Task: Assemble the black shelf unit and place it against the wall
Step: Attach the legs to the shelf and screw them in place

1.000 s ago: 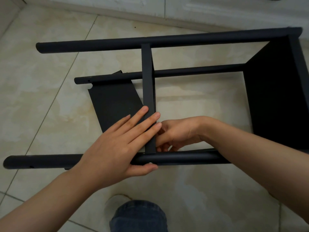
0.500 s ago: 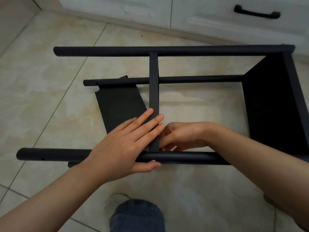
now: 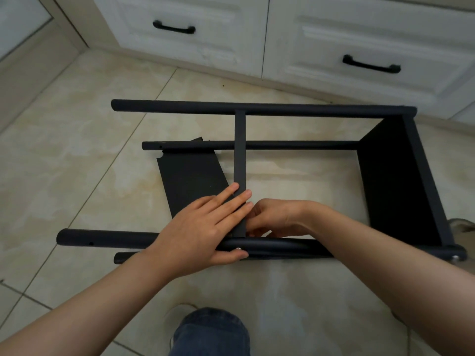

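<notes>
The black shelf unit lies on its side on the tiled floor, its far post (image 3: 282,109) and near post (image 3: 102,240) running left to right. A solid end panel (image 3: 393,188) closes the right end. A narrow middle panel (image 3: 239,150) spans between the posts. My left hand (image 3: 198,232) lies flat over the near post, fingers straight on the middle panel's edge, thumb beside a silver screw (image 3: 238,249). My right hand (image 3: 277,217) reaches in from the right with fingers curled against that panel's lower end; its fingertips are hidden. A loose black panel (image 3: 190,181) leans inside at the left.
White cabinet drawers (image 3: 192,52) with black handles (image 3: 174,28) stand just behind the frame. My denim-clad knee (image 3: 210,330) is at the bottom centre. A shoe (image 3: 460,224) shows past the frame's right end, beside another screw (image 3: 455,258) in the post end.
My view has tilted up, so the frame sits lower in the picture and the drawers have come into sight. Both hands stay at the same joint of middle panel and near post.
</notes>
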`<state>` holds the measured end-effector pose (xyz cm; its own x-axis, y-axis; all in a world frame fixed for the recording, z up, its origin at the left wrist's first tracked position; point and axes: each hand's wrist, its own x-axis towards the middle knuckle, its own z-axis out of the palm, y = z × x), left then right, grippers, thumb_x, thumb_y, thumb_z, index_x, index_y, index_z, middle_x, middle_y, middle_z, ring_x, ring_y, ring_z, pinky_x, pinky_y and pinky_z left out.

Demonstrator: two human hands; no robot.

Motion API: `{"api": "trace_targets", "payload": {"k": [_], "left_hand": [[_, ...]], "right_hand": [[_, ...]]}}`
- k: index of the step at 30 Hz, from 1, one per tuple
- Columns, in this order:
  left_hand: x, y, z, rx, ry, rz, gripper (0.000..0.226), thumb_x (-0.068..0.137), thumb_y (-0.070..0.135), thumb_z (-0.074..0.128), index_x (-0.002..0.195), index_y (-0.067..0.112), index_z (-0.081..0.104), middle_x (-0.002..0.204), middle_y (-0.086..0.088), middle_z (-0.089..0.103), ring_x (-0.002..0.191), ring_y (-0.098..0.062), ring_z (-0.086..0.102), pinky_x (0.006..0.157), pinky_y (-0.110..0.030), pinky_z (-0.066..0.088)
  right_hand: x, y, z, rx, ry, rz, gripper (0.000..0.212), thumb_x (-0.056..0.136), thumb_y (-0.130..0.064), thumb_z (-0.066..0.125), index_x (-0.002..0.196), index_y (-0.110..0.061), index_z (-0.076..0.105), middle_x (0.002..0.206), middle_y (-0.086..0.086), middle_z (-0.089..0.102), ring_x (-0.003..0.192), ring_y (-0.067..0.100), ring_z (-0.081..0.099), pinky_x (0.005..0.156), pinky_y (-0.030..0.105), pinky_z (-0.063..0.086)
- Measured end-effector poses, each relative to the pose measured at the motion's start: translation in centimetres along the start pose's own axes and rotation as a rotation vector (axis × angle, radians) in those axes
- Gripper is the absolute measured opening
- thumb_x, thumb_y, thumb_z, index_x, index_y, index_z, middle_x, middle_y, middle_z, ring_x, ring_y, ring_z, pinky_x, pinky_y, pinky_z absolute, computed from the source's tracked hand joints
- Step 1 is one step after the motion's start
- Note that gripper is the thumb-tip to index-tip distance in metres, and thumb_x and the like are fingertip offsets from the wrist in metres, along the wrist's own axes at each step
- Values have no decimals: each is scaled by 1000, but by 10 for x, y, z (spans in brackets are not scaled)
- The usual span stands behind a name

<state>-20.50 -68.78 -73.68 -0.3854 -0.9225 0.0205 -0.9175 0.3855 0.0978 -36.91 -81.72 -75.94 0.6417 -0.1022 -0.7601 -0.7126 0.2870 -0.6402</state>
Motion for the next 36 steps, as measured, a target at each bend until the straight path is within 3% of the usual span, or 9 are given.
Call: {"api": "trace_targets", "payload": {"k": [6, 9, 11, 14, 18, 22, 26, 31, 36], "left_hand": [[-5, 14, -7, -65, -8, -96, 73, 94, 61, 40, 150, 15, 45, 159, 0, 36, 148, -14, 30, 113, -32, 34], [-16, 23, -9, -374, 33, -233, 61, 93, 52, 54, 146, 21, 51, 157, 13, 37, 146, 2, 28, 117, -19, 26], [-24, 28, -13, -625, 105, -360, 43, 94, 36, 66, 135, 24, 63, 145, 19, 52, 135, 12, 42, 115, -15, 32], [-35, 37, -20, -899, 325, -567, 20, 89, 11, 73, 106, 19, 79, 106, 16, 76, 105, 6, 66, 94, -13, 49], [-47, 42, -28, -1381, 285, -907, 20, 90, 26, 67, 84, 13, 81, 92, -5, 79, 92, -16, 76, 78, -17, 57], [-58, 38, -25, -1812, 18, -1285, 41, 91, 34, 64, 102, -5, 67, 101, -22, 76, 95, -31, 76, 70, -30, 63], [-61, 32, -21, -2161, 266, -1432, 36, 100, 27, 58, 117, -5, 60, 109, -32, 71, 96, -39, 74, 68, -39, 64], [-56, 25, -26, -2182, 609, -1504, 15, 100, 11, 58, 109, 0, 59, 117, -31, 64, 101, -38, 67, 83, -44, 53], [-50, 26, -33, -2186, 629, -1441, 25, 99, 10, 60, 120, -1, 57, 116, -29, 65, 110, -39, 65, 80, -44, 53]], "right_hand": [[-25, -3, -6, 3, 90, -21, 23, 97, -26, 60, 102, -8, 74, 91, 2, 73, 86, 15, 62, 84, 31, 49], [-46, -4, -5, -135, 150, -44, 26, 101, -30, 53, 112, -17, 73, 103, -2, 74, 93, 12, 66, 88, 26, 52], [-58, -3, 0, -313, 223, -89, 25, 101, -28, 53, 115, -18, 72, 107, -5, 73, 98, 9, 65, 86, 17, 49], [-70, 0, 10, -464, 305, -162, 23, 99, -22, 56, 116, -19, 72, 110, -8, 71, 97, 2, 63, 84, 6, 45], [-77, 4, 24, -586, 410, -182, 26, 96, -18, 59, 120, -21, 69, 116, -5, 69, 103, 10, 64, 92, 19, 48], [-79, 5, 35, -698, 461, -184, 27, 96, -18, 58, 121, -22, 67, 116, -3, 69, 102, 13, 63, 93, 23, 49], [-83, 7, 44, -725, 494, -185, 28, 98, -31, 56, 123, -22, 65, 116, 0, 69, 103, 17, 63, 95, 35, 52], [-88, 9, 49, -855, 545, -157, 37, 97, -26, 56, 133, -25, 55, 124, 1, 63, 112, 22, 58, 95, 37, 50], [-97, 8, 50, -977, 638, -149, 36, 99, -13, 50, 132, -28, 52, 119, 1, 60, 105, 24, 57, 88, 42, 52]]}}
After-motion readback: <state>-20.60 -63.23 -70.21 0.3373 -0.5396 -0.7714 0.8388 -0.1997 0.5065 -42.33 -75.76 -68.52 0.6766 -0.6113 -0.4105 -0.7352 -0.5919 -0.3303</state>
